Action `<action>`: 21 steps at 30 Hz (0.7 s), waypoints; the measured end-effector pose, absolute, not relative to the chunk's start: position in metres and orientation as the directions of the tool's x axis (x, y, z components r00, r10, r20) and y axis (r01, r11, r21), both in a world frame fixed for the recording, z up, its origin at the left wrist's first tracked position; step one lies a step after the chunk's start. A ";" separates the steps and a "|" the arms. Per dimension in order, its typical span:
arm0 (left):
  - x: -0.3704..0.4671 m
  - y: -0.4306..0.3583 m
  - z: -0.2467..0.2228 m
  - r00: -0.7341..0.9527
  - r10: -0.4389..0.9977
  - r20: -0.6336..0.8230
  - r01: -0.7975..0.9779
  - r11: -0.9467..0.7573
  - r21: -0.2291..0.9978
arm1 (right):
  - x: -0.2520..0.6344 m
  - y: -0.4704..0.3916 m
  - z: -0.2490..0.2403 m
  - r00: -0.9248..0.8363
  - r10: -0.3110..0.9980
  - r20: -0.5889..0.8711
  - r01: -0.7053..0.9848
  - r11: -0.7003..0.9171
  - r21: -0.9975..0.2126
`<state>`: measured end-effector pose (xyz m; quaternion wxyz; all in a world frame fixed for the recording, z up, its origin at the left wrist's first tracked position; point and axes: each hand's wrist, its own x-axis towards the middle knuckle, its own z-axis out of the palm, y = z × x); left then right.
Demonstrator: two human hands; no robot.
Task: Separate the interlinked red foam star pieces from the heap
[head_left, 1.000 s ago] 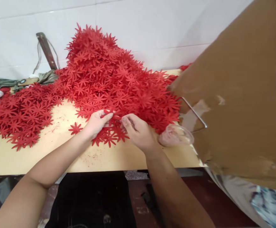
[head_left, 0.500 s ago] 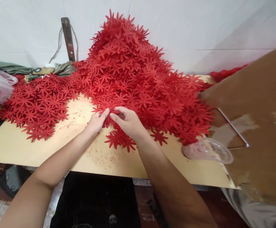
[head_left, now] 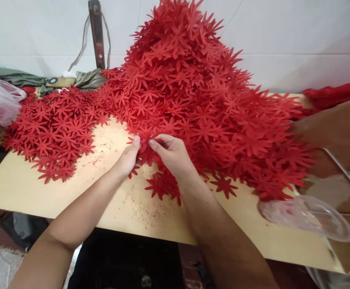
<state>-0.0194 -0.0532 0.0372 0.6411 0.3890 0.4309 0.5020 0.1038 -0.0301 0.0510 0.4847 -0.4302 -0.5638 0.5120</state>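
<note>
Between my hands is a red flower-shaped cutout (head_left: 145, 149) with narrow petals, in front of the large heap. My left hand (head_left: 129, 155) pinches its left side, thumb on top. On the other side my right hand (head_left: 172, 154) has thumb and forefinger closed on a petal. The big pile of red flower cutouts (head_left: 181, 80) rises right behind my fingers, so the held piece partly blends into it. Several loose cutouts (head_left: 160, 185) lie just below my right hand, partly hidden by the forearm. One single cutout (head_left: 224, 186) lies right of that forearm.
A lower pile of red cutouts (head_left: 60, 132) spreads on the left. A clear plastic tub (head_left: 307, 216) lies at the right, beside a brown cardboard box (head_left: 340, 128). A white plastic bag (head_left: 2, 98) sits far left. Red crumbs dot the tabletop (head_left: 114, 208).
The view has shifted closer, so the heap looks larger and the tub sits further right. My hands are slightly farther apart, still at the red cutout.
</note>
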 end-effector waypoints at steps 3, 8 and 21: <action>-0.022 -0.050 0.038 0.095 0.984 -0.151 -0.290 0.172 0.941 | 0.109 -0.027 0.047 -0.007 0.995 0.104 -0.115 0.102 -0.988; -0.025 -0.045 0.044 -0.069 0.989 -0.133 -0.319 0.105 0.942 | 0.113 -0.027 0.041 0.118 0.993 0.031 -0.176 0.052 -0.983; -0.017 -0.056 0.047 -0.084 0.988 -0.133 -0.378 0.092 0.921 | 0.103 -0.044 0.040 -0.112 0.990 0.083 -0.061 0.076 -0.995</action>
